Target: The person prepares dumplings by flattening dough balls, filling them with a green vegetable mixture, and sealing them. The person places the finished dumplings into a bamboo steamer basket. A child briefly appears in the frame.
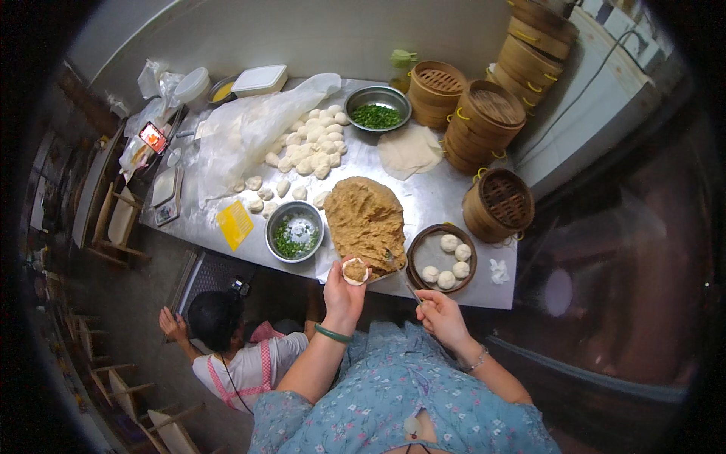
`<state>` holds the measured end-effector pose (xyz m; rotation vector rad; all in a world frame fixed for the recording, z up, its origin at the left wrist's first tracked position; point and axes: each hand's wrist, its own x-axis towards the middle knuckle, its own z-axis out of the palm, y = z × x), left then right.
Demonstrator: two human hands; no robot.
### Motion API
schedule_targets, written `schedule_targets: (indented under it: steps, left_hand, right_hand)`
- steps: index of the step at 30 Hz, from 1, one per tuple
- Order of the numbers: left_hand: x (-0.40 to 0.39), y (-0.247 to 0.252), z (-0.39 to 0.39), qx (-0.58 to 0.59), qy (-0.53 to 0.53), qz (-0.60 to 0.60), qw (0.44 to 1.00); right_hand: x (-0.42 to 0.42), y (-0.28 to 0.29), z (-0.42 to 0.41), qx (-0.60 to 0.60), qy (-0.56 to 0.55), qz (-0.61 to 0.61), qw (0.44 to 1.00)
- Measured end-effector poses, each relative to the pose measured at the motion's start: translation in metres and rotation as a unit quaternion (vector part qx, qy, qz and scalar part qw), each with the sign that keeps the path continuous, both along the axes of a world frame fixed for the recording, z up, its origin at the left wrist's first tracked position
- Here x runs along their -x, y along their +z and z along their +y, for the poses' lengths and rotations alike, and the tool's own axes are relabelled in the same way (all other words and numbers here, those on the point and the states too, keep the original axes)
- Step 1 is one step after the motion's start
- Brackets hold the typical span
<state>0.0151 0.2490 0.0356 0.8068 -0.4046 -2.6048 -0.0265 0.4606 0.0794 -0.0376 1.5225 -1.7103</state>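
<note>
My left hand cups a dough wrapper topped with brown filling. In my right hand is the handle of a thin metal utensil, whose far end reaches the big mound of brown filling. To the right of the mound, a round bamboo steamer tray holds several pleated buns. A steel bowl with chopped greens stands left of my left hand. Behind the mound lie many small dough pieces, partly beside a plastic sheet.
Bamboo steamers are stacked at the right back. Another steel bowl of greens, flat wrappers, a yellow scraper and a scale are on the metal table. A co-worker crouches at the lower left, near my left arm.
</note>
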Motion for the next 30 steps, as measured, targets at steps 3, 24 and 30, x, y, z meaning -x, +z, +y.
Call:
schedule_targets:
  steps: [3, 24, 30]
  left_hand:
    - [0.005, 0.005, 0.0, 0.001, -0.009, -0.012, 1.0]
    - [0.002, 0.016, -0.005, 0.029, 0.0, -0.011, 1.0]
    - [0.003, 0.018, -0.009, -0.01, 0.0, 0.036, 0.999]
  right_hand:
    - [-0.005, 0.005, -0.005, 0.0, 0.025, 0.028, 0.999]
    - [-0.021, 0.007, -0.029, -0.148, 0.163, 0.543, 0.81]
    - [-0.021, 0.013, -0.028, -0.099, 0.074, 0.379, 0.917]
